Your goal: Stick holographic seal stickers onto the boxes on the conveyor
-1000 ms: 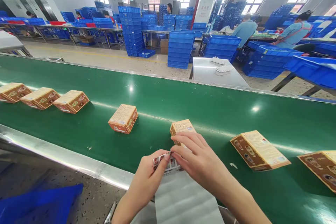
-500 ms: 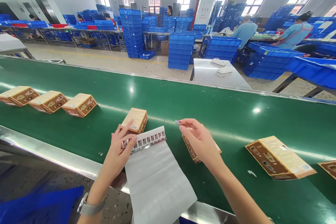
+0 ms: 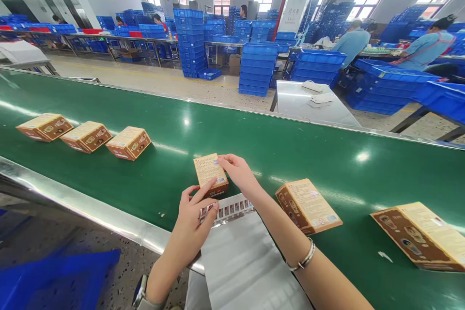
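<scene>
My left hand [image 3: 198, 220] pinches a sheet of small stickers [image 3: 236, 207] between thumb and fingers, its grey-white backing [image 3: 247, 256] hanging down toward me. The index finger of that hand reaches onto the top of a brown and cream carton [image 3: 206, 168]. At the carton's upper right corner, my right hand [image 3: 238, 173] has its closed fingertips on a small shiny sticker [image 3: 216, 162], which lies against the printed face. Whether the thumb still grips the sticker's edge is hard to see. To the right, another carton [image 3: 303, 203] bears a similar sticker near its upper edge.
A green conveyor belt [image 3: 174, 121] with a metal edge [image 3: 109, 223] runs across. Three cartons [image 3: 129, 143] sit at left and one [image 3: 421, 235] at far right. Beyond stand a metal table [image 3: 312, 101], stacked blue crates [image 3: 257, 68] and seated people [image 3: 350, 43].
My right hand has moved left, carrying the sticker from above the belt onto the carton's top. The carton now sits more squarely under my hands. The view has shifted slightly left.
</scene>
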`<state>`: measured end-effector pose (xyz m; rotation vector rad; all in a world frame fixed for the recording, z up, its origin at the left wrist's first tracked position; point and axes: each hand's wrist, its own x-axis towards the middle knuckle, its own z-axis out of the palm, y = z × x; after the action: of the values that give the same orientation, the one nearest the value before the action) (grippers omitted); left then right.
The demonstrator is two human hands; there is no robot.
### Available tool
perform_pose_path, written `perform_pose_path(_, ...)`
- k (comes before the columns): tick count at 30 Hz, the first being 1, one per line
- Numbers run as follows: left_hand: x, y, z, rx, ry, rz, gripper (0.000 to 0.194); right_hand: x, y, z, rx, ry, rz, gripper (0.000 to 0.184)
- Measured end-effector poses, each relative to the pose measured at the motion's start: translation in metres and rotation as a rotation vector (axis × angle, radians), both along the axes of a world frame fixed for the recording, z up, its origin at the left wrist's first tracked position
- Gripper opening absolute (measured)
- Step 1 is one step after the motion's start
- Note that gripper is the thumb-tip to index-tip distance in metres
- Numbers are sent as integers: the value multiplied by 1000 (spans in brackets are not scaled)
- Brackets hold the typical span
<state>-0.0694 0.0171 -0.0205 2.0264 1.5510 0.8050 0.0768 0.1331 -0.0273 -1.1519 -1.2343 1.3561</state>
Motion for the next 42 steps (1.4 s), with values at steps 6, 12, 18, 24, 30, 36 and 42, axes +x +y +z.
perform_pose_path(6, 12, -3, -1, -31, -3, -29, 32, 14, -2, -5, 58, -121, -24, 24)
perform_pose_path(12, 20, -4, 1, -55, -15, -54, 32, 26, -11, 1, 148, -237, -31, 20)
perform_pose_path(18, 31, -5, 3, -99, 3, -92, 31, 34, -25, 5, 201, -352, -94, 13)
perform_pose_path(24, 41, -6, 6, -135, -23, -144, 33, 44, -22, 1, 174, -369, -194, 32)
perform_pose_path(30, 40, -10, 8, -129, -250, -78, 36, 70, -25, 10, 210, -396, -187, 21)
perform_pose_path(36, 39, -16, 21, -368, -554, -8, 46, 99, -79, 66, 403, -529, 136, 14)
perform_pose_path(42, 56, -25, 33, -234, -628, 70, 38, 98, -102, 92, 488, -628, 420, 12)
